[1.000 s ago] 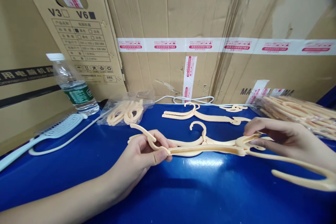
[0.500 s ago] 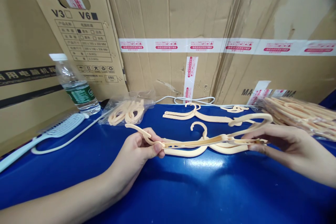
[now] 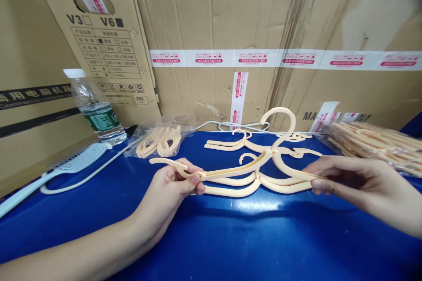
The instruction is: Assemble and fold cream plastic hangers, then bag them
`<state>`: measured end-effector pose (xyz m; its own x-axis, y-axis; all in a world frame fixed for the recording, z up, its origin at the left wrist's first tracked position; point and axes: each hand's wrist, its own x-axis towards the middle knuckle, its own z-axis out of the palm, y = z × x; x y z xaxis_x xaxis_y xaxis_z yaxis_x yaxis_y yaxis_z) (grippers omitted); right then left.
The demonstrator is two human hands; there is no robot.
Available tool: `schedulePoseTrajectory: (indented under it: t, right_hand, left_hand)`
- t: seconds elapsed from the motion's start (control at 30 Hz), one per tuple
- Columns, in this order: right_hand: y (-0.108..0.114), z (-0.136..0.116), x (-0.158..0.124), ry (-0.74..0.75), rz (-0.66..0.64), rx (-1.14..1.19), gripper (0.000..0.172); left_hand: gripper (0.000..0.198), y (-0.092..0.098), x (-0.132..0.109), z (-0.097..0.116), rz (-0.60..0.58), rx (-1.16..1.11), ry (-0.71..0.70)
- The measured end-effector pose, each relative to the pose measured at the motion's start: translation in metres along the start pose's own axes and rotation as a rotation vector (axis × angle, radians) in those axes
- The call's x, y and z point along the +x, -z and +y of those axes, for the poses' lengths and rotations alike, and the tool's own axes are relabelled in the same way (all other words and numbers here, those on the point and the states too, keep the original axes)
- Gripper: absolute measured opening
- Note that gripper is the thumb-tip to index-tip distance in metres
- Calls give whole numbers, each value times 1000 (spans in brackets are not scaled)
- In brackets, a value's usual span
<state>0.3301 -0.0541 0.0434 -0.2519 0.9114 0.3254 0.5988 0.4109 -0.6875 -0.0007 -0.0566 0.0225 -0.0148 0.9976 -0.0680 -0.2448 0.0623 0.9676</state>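
A cream plastic clothes hanger [image 3: 240, 169] is held level above the blue table, its large hook rising at the middle. My left hand [image 3: 180, 184] pinches its left arm end, where a curved hook piece [image 3: 167, 162] sticks out to the left. My right hand [image 3: 349, 184] grips the right arm end between thumb and fingers; the fingers partly hide that tip. Just behind and below the held hanger lies another cream hanger [image 3: 231, 190] on the table. Farther back rests one more hanger [image 3: 226, 145] with folded arms and a small hook piece beside it.
At the left stand a water bottle [image 3: 102, 118] and a pale blue hairbrush [image 3: 79, 158]. A clear bag of hook pieces [image 3: 158, 140] lies behind my left hand. Bagged hangers [image 3: 372, 140] are at the right. Cardboard boxes [image 3: 211, 17] and a white cable [image 3: 214, 124] line the back.
The held hanger has turned about its long axis, so its large hook now points up instead of lying toward the right. Both hands keep their grip and have barely shifted.
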Motion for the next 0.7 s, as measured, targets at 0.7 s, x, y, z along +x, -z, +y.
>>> schedulePoseTrajectory:
  t: [0.7]
  right_hand:
    - [7,-5,0,-122,-335,29,28]
  left_hand:
    - [25,-10,-46,-19,-875,759,-696]
